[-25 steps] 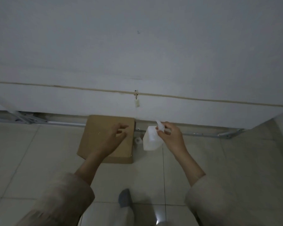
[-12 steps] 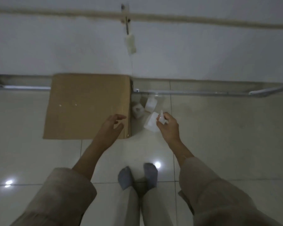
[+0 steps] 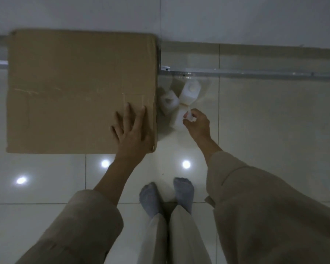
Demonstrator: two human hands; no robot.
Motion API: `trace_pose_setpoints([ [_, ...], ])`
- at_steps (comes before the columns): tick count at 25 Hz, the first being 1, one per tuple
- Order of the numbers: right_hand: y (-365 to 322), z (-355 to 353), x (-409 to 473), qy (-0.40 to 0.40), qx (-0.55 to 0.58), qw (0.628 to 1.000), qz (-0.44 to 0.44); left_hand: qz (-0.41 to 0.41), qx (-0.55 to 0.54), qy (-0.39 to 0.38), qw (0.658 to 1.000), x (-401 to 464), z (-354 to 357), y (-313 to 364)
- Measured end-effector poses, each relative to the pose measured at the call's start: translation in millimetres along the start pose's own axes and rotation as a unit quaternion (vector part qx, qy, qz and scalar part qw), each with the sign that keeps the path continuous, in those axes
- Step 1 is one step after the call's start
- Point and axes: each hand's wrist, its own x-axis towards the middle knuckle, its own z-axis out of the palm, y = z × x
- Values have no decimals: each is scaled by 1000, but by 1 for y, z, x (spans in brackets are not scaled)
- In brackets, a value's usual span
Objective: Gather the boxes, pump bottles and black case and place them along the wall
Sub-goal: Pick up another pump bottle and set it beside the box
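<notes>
Pump bottle (image 3: 179, 119) on floor beside cardboard box (image 3: 80, 90), near wall; pinched at pump head by right hand (image 3: 197, 122). Light, smooth plastic, likely tippy. Left hand (image 3: 131, 128) spread flat on box.

The cardboard box (image 3: 80, 88) is matt brown paperboard, with faint strips of clear tape across its top. The pump bottles (image 3: 190, 91) look like milky, translucent plastic. The floor (image 3: 274, 130) is glossy pale tile that mirrors the ceiling lights. A metal rail (image 3: 255, 74) runs along the matt wall (image 3: 236, 20). The sleeves (image 3: 255, 206) are soft beige cloth, the socks (image 3: 150, 201) grey knit.
</notes>
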Motion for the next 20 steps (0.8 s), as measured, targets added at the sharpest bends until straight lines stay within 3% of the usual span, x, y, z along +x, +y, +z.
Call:
trace_pose_setpoints([
  [6,2,13,23,-15,-17,999,26,4,15,33,999,-2,15,-6],
  [13,-24,4,10,-61,53,993,83,4,20,-15,1000,-4,2,0],
  [16,-48,-3,-17,0,26,1000,5,-15,41,-69,997,-5,-22,2],
  [20,-107,-7,-63,-6,-11,991,-135,-85,-52,-8,995,-24,-79,-4],
])
